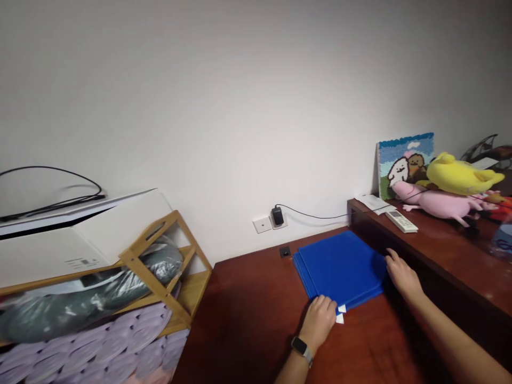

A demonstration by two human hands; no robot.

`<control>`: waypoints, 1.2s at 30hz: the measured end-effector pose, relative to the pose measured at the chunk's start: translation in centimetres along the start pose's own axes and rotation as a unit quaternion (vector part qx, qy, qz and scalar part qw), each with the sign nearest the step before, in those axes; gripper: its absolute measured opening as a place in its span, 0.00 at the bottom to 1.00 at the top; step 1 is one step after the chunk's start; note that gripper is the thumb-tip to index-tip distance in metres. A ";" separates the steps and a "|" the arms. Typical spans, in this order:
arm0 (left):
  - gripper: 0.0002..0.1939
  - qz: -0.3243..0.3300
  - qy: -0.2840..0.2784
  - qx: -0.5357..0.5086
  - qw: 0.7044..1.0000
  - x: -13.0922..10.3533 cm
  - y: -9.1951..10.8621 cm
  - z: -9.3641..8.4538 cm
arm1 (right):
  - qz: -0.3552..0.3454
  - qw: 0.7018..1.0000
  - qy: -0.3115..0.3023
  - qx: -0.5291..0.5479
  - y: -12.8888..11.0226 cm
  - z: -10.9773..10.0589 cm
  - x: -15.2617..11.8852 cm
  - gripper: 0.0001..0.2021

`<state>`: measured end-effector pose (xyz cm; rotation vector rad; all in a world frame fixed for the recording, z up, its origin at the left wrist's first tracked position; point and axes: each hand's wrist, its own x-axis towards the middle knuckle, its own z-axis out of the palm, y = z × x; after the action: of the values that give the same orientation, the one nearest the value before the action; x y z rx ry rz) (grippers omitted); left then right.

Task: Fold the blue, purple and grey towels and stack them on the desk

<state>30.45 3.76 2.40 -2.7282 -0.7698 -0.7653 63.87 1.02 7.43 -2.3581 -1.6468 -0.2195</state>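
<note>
A flat stack of folded blue fabric (pixel 342 266) lies on the reddish-brown desk, its layers slightly offset along the left edge. Two small white tags (pixel 341 314) stick out at the near corner. My left hand (pixel 320 320), with a watch (pixel 302 349) on its wrist, has its fingers curled over the near-left edge of the stack, beside the tags. At the right edge, my right hand (pixel 403 274) has its fingers stretched out against the side of the fabric, close to the raised ledge. The fingertips of my left hand are partly hidden.
The raised ledge (pixel 448 245) on the right bears a remote (pixel 401 221), plush toys (pixel 460 178) and a picture panel (pixel 406 160). A black charger (pixel 277 215) is plugged into the wall behind. To the left stands a wooden rack (pixel 160 277) with a white box (pixel 116 234) on top.
</note>
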 end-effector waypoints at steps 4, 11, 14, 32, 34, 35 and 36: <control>0.10 -0.004 0.037 -0.011 0.999 -0.9 0.3 0.0 | 0.059 0.995 -0.075 0.003 2.3 2.4 -1.1 0.19; 0.07 0.073 0.012 -0.014 0.997 -0.9 0.6 -0.8 | 0.080 0.990 -0.100 0.064 3.7 3.8 -1.8 0.17; 0.08 0.063 -0.005 -0.013 0.998 -1.7 1.0 -0.3 | 0.098 0.988 -0.094 0.075 3.2 3.9 -1.8 0.18; 0.11 -0.138 0.023 -0.028 0.990 -6.9 1.2 -4.6 | 0.216 0.892 -0.178 0.355 1.8 2.8 -6.7 0.17; 0.09 -0.132 0.023 -0.046 0.990 -8.6 1.5 -6.2 | 0.225 0.861 -0.162 0.425 2.5 3.4 -10.4 0.19; 0.09 -0.126 0.027 -0.059 0.990 -9.1 1.8 -7.0 | 0.236 0.848 -0.152 0.450 2.8 3.6 -12.3 0.21; 0.09 -0.119 0.032 -0.073 0.990 -9.3 2.0 -7.7 | 0.249 0.842 -0.142 0.458 3.1 3.7 -13.9 0.22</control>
<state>21.46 -4.46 3.81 -2.7550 -1.0776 -0.9894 61.84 -11.41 -0.22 -1.9452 -0.8214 0.8599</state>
